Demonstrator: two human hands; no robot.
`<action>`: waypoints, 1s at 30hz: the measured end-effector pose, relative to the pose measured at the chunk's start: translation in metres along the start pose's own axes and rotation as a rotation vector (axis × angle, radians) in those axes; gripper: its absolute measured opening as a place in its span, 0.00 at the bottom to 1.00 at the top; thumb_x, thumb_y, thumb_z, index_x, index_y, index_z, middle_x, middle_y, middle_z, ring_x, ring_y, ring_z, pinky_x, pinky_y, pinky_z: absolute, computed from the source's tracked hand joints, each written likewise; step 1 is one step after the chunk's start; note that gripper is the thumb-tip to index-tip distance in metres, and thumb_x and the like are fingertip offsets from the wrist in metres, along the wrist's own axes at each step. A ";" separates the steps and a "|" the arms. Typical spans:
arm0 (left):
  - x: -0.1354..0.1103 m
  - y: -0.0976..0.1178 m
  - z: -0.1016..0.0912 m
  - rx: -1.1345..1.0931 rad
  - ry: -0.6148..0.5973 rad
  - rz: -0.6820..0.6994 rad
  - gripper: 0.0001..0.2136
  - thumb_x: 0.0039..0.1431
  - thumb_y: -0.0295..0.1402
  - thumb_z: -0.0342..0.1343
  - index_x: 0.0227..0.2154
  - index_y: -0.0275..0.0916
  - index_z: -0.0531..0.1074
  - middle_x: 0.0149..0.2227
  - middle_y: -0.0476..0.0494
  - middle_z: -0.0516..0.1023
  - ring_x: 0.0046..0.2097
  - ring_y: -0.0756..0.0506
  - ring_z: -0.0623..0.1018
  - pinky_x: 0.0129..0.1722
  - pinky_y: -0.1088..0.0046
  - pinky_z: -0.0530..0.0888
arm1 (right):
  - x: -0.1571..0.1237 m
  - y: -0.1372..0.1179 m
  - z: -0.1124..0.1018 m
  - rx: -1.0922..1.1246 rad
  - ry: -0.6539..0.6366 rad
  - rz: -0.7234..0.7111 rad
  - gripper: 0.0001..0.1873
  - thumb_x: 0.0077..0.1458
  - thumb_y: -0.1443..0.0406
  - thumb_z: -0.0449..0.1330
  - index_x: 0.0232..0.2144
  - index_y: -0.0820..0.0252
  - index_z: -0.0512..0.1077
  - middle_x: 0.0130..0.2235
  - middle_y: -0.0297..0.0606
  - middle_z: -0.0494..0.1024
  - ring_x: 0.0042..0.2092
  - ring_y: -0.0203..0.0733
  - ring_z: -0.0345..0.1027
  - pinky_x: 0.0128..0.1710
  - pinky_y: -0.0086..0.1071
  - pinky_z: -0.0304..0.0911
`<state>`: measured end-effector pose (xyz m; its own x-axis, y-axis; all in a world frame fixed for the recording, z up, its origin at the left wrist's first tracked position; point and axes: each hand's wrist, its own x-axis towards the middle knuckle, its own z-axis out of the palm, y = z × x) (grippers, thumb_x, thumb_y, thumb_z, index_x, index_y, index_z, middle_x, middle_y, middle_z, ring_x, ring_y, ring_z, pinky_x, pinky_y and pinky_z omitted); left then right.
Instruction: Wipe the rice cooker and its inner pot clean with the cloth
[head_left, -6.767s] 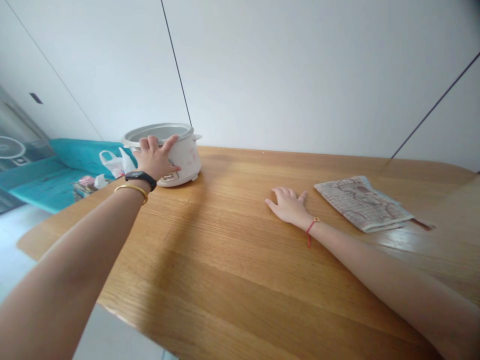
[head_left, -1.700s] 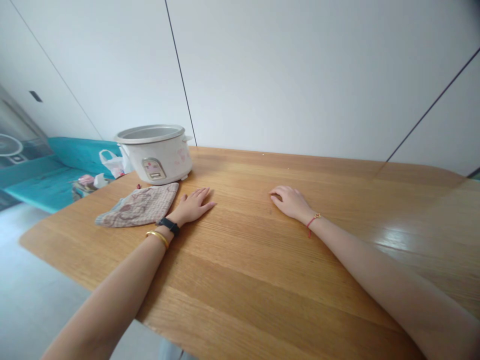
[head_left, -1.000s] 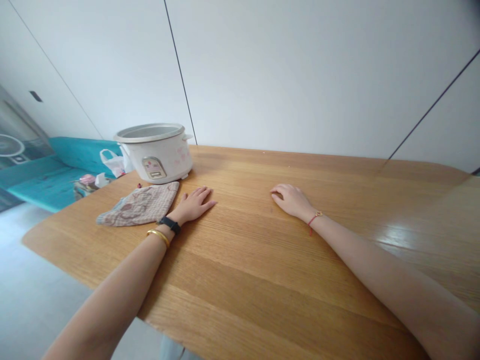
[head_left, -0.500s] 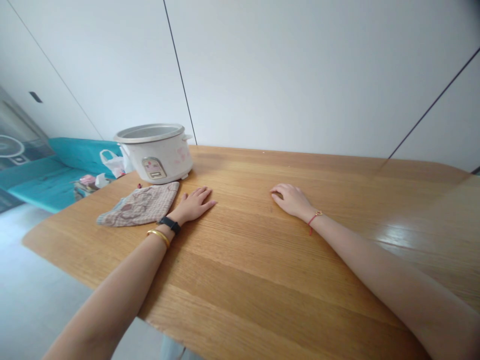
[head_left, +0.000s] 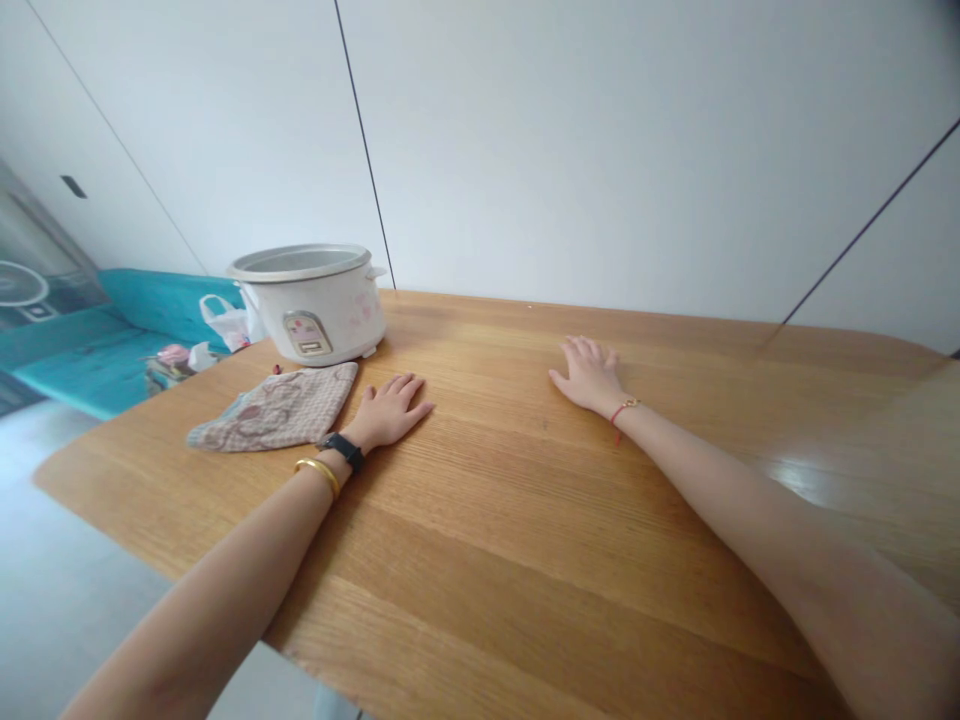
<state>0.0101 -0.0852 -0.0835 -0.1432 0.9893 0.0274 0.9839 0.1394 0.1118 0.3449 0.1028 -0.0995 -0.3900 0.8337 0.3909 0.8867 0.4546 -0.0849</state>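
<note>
My left hand (head_left: pixel 388 411) lies palm down on the wooden table (head_left: pixel 480 520), fingers spread and holding nothing. A black watch and a gold bangle are on that wrist. Just left of it is a folded checked cloth (head_left: pixel 292 408), pinkish beige with a light blue edge. Behind the cloth stands a white rice cooker (head_left: pixel 322 310) without a lid, its front panel facing me. Farther right, my right hand (head_left: pixel 591 377) is over the tabletop with its fingers apart and nothing in them. It wears a red string bracelet.
White wall panels (head_left: pixel 585 150) rise behind the table's far edge. Beyond the left end is a teal sofa (head_left: pixel 82 375) with a white plastic bag (head_left: pixel 229 322) and other small items. A tiny dark red object (head_left: pixel 277 369) lies by the cooker.
My right hand has moved forward and slightly right, and its curled fingers have spread open. My left hand stays in place on the table.
</note>
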 end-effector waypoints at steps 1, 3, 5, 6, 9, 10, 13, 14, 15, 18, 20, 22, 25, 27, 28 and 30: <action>-0.001 0.001 0.000 0.001 0.005 -0.004 0.34 0.70 0.55 0.38 0.71 0.40 0.58 0.75 0.37 0.53 0.75 0.35 0.55 0.69 0.36 0.52 | 0.013 0.007 0.002 -0.021 -0.022 0.043 0.32 0.65 0.55 0.55 0.67 0.61 0.64 0.72 0.51 0.59 0.72 0.61 0.48 0.68 0.68 0.43; -0.003 0.003 0.000 -0.004 0.002 -0.007 0.34 0.70 0.54 0.38 0.71 0.41 0.58 0.75 0.38 0.53 0.75 0.36 0.55 0.69 0.36 0.52 | 0.040 0.022 0.007 -0.021 -0.095 0.167 0.31 0.66 0.55 0.52 0.66 0.63 0.64 0.71 0.54 0.62 0.71 0.61 0.52 0.67 0.67 0.48; -0.004 0.003 0.000 -0.009 -0.004 -0.007 0.33 0.70 0.55 0.38 0.71 0.42 0.57 0.75 0.39 0.54 0.75 0.35 0.55 0.69 0.37 0.52 | 0.062 0.037 0.014 0.007 -0.169 0.312 0.34 0.66 0.51 0.51 0.66 0.66 0.64 0.68 0.58 0.65 0.68 0.63 0.56 0.64 0.63 0.55; -0.004 0.003 0.000 -0.009 -0.003 -0.005 0.33 0.70 0.55 0.38 0.71 0.43 0.58 0.75 0.39 0.54 0.75 0.35 0.56 0.69 0.37 0.53 | 0.070 0.043 0.019 0.020 -0.192 0.370 0.37 0.66 0.49 0.50 0.68 0.67 0.61 0.68 0.60 0.65 0.68 0.64 0.57 0.64 0.64 0.56; -0.004 0.003 0.002 -0.004 0.016 0.000 0.33 0.70 0.56 0.40 0.70 0.44 0.59 0.75 0.41 0.56 0.74 0.36 0.57 0.70 0.42 0.54 | 0.083 0.054 0.033 0.020 -0.238 0.425 0.41 0.66 0.42 0.44 0.72 0.56 0.57 0.70 0.57 0.61 0.69 0.67 0.54 0.62 0.70 0.52; -0.003 0.003 0.002 -0.005 0.020 0.000 0.33 0.69 0.56 0.40 0.70 0.45 0.60 0.75 0.41 0.56 0.74 0.37 0.57 0.70 0.43 0.54 | 0.084 0.056 0.036 0.011 -0.251 0.414 0.40 0.66 0.41 0.42 0.72 0.52 0.58 0.70 0.55 0.61 0.69 0.68 0.54 0.62 0.72 0.51; -0.004 0.003 0.002 -0.020 0.014 -0.005 0.32 0.69 0.56 0.40 0.70 0.47 0.60 0.75 0.41 0.56 0.74 0.36 0.57 0.70 0.43 0.53 | 0.082 0.060 0.041 -0.011 -0.261 0.363 0.37 0.66 0.42 0.39 0.67 0.49 0.66 0.69 0.52 0.63 0.68 0.67 0.56 0.62 0.72 0.51; -0.004 0.003 0.001 -0.026 0.009 -0.008 0.32 0.69 0.56 0.40 0.70 0.47 0.60 0.75 0.41 0.56 0.74 0.35 0.57 0.70 0.42 0.53 | 0.081 0.060 0.041 -0.011 -0.252 0.344 0.37 0.67 0.43 0.40 0.65 0.51 0.68 0.69 0.52 0.64 0.67 0.66 0.57 0.62 0.71 0.51; -0.004 0.003 0.000 -0.031 0.004 -0.011 0.32 0.69 0.56 0.40 0.70 0.47 0.59 0.75 0.40 0.56 0.74 0.35 0.57 0.70 0.41 0.53 | 0.079 0.061 0.041 -0.008 -0.240 0.324 0.36 0.67 0.44 0.41 0.64 0.53 0.70 0.68 0.52 0.66 0.66 0.65 0.58 0.62 0.70 0.52; -0.004 0.003 -0.001 -0.038 -0.012 -0.018 0.33 0.69 0.56 0.39 0.71 0.47 0.59 0.75 0.40 0.55 0.74 0.34 0.56 0.70 0.39 0.52 | 0.074 0.060 0.039 -0.001 -0.206 0.279 0.31 0.68 0.49 0.44 0.58 0.57 0.74 0.65 0.53 0.70 0.64 0.62 0.62 0.61 0.67 0.56; -0.004 0.004 -0.002 -0.036 -0.022 -0.019 0.33 0.70 0.55 0.39 0.71 0.47 0.58 0.75 0.41 0.53 0.74 0.34 0.55 0.70 0.38 0.51 | 0.071 0.059 0.038 0.001 -0.197 0.276 0.29 0.68 0.51 0.45 0.56 0.59 0.76 0.62 0.54 0.73 0.63 0.61 0.65 0.60 0.65 0.58; -0.005 0.005 -0.003 -0.031 -0.031 -0.024 0.33 0.70 0.55 0.39 0.72 0.46 0.57 0.76 0.40 0.52 0.75 0.33 0.54 0.70 0.38 0.50 | 0.071 0.058 0.037 0.009 -0.206 0.292 0.28 0.67 0.52 0.46 0.54 0.60 0.77 0.60 0.54 0.75 0.62 0.60 0.67 0.60 0.62 0.60; -0.005 0.007 -0.003 -0.021 -0.036 -0.029 0.33 0.71 0.54 0.38 0.72 0.45 0.56 0.76 0.39 0.51 0.75 0.33 0.54 0.70 0.38 0.51 | 0.072 0.058 0.035 0.024 -0.223 0.351 0.28 0.66 0.51 0.49 0.53 0.61 0.78 0.58 0.55 0.77 0.59 0.61 0.70 0.58 0.57 0.63; -0.005 0.008 -0.003 -0.022 -0.039 -0.026 0.33 0.70 0.54 0.38 0.72 0.46 0.56 0.76 0.40 0.52 0.75 0.34 0.54 0.70 0.37 0.51 | 0.072 0.059 0.035 0.022 -0.194 0.396 0.28 0.65 0.51 0.50 0.56 0.64 0.75 0.59 0.56 0.76 0.60 0.62 0.70 0.58 0.56 0.64; -0.005 0.008 -0.003 -0.024 -0.040 -0.024 0.33 0.70 0.55 0.38 0.72 0.46 0.56 0.76 0.40 0.51 0.75 0.34 0.54 0.70 0.37 0.51 | 0.072 0.060 0.035 0.019 -0.171 0.411 0.29 0.65 0.52 0.51 0.58 0.65 0.73 0.60 0.57 0.75 0.60 0.62 0.70 0.58 0.56 0.64; -0.005 0.007 -0.002 -0.032 -0.038 -0.023 0.33 0.70 0.55 0.38 0.72 0.46 0.56 0.76 0.40 0.52 0.75 0.34 0.53 0.70 0.36 0.50 | 0.072 0.061 0.036 0.013 -0.155 0.415 0.31 0.66 0.51 0.50 0.61 0.64 0.70 0.62 0.57 0.73 0.62 0.62 0.68 0.59 0.57 0.63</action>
<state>0.0174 -0.0890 -0.0805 -0.1609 0.9869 -0.0136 0.9765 0.1611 0.1433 0.3619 0.2014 -0.1091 -0.0349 0.9833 0.1788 0.9732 0.0741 -0.2177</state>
